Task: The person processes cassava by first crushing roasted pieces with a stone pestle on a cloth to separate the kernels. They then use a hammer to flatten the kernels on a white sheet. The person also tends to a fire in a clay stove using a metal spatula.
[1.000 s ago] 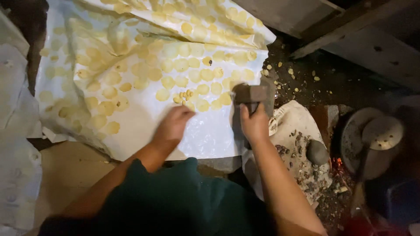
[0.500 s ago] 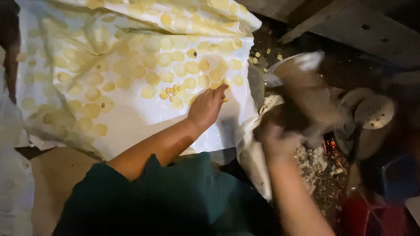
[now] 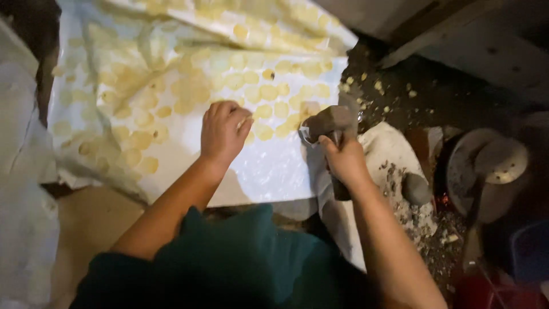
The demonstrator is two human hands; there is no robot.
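A white sheet (image 3: 269,171) is spread out in front of me, covered with several round yellow slices (image 3: 269,94) laid flat. My left hand (image 3: 222,133) rests on the sheet with its fingers curled around a few pale slices at the fingertips. At the sheet's right edge my right hand (image 3: 346,163) grips a grey-brown lump-shaped tool (image 3: 330,121) from below. The tool's lower part is hidden in the fist.
A white sack (image 3: 389,146) strewn with peel scraps lies right of the sheet, with a round grey lump (image 3: 416,189) on it. Further right are a round metal lid (image 3: 486,166), a blue container (image 3: 529,252) and dark ground with scattered bits (image 3: 394,86).
My right hand swung out to the right and has come back to the sheet's right edge with the tool. My left hand has shifted left over the slices.
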